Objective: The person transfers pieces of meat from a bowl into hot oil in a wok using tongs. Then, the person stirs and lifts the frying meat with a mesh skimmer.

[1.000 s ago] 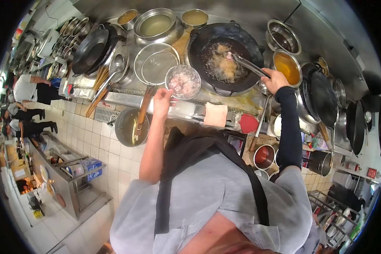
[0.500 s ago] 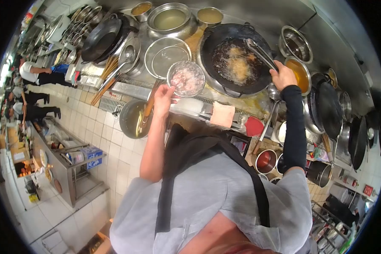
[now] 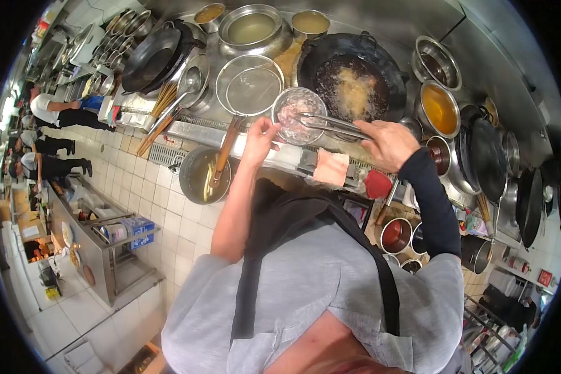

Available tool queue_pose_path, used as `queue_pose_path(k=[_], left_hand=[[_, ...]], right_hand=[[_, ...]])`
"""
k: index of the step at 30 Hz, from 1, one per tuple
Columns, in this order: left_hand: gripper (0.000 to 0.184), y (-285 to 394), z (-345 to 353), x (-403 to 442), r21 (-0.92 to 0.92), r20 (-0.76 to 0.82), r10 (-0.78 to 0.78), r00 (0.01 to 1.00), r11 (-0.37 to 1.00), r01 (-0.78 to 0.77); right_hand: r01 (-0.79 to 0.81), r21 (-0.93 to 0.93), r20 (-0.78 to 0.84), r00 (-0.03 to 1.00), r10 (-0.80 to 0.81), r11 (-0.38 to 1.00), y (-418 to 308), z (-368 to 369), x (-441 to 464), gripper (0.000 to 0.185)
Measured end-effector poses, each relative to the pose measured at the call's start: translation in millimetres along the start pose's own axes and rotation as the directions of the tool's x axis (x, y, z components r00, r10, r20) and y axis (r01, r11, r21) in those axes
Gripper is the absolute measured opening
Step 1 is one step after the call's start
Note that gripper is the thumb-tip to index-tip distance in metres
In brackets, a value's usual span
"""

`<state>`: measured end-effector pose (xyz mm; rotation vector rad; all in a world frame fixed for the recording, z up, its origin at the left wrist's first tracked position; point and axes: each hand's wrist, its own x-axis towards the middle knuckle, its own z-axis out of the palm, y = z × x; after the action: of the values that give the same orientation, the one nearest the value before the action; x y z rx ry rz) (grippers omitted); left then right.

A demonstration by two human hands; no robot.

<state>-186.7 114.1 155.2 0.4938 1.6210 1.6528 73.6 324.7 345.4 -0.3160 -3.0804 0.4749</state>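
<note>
My left hand [image 3: 260, 142] pinches the near left rim of a metal bowl [image 3: 298, 134] that holds pale pink, coated pieces [image 3: 291, 112]. Metal tongs [image 3: 338, 125] are gripped in my right hand [image 3: 389, 144], their tips down among the pieces in the bowl. Just beyond and to the right of the bowl, a large black wok [image 3: 389, 59] holds bubbling oil with golden pieces [image 3: 352, 90] frying in it. A round wire strainer [image 3: 250, 85] lies left of the bowl, its wooden handle pointing toward me.
A pot of orange liquid [image 3: 439, 111] stands right of the wok. Behind are a pot of pale liquid [image 3: 250, 28] and stacked woks [image 3: 149, 59] at left. A folded cloth [image 3: 331, 167] lies on the front edge. Several people [image 3: 62, 111] are far left.
My right hand has brought the tongs from over the wok down and left into the bowl. The bowl, in my left hand, has shifted slightly right, closer to the wok.
</note>
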Motion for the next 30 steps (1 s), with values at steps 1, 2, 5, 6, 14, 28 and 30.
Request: queue_pose_path(k=[1,2,5,6,14,28,30], left_hand=[[0.016,0,-1,-2,-0.021,-0.018,-0.019,1.0,1.0,0.018],[0.016,0,-1,-2,-0.043,-0.034,-0.036,0.999,0.998,0.035],[0.016,-5,-4,1,-0.068,-0.06,-0.062,0.996,0.996,0.058],[0.015,-8,-4,2,-0.07,-0.057,-0.062,0.996,0.996,0.058],[0.015,-14,3,7,-0.092,-0.094,-0.094,0.991,0.992,0.085],[0.015,-21,-24,-5,-0.13,-0.245,-0.167,0.955,0.982,0.138],[0.015,-21,-26,-5,-0.132,-0.233,-0.141,0.962,0.985,0.112]], right_hand=[[-0.021,0.018,-0.003,1.0,0.021,1.0,0,-8,-5,0.039],[-0.031,0.04,-0.025,0.999,0.032,0.999,4,-11,-9,0.04],[-0.094,0.146,-0.045,0.994,0.102,0.985,16,-12,-17,0.044],[-0.092,0.162,-0.052,0.993,0.102,0.983,18,-9,-18,0.044],[-0.113,0.206,-0.175,0.973,0.15,0.972,33,5,-14,0.042],[-0.281,-0.082,-0.009,0.96,0.281,0.956,109,50,55,0.037],[-0.415,-0.157,0.021,0.906,0.424,0.896,117,73,80,0.035]])
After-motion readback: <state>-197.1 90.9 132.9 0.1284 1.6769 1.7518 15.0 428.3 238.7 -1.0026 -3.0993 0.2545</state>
